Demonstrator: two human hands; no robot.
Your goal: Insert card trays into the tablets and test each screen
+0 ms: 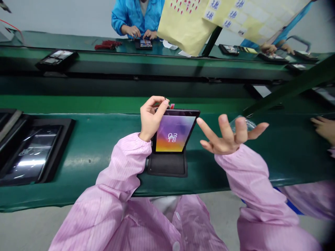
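Note:
A tablet with a lit purple-to-orange screen showing clock digits stands tilted up on a black foam tray. My left hand is closed at its upper left corner, thumb and fingers pinched over the top edge. A small red and white tab sticks up beside the thumb. Whether the fingers also hold something small there is hidden. To the right of the tablet, my right hand is raised with fingers spread, holding nothing. Its index fingertip is close to the tablet's right edge; contact is unclear.
At left, a dark-screened tablet lies in a black tray. Clear plastic sits behind my right hand. A green post slants across the right. Beyond the conveyor, a person in blue handles a device; another person's hand is far right.

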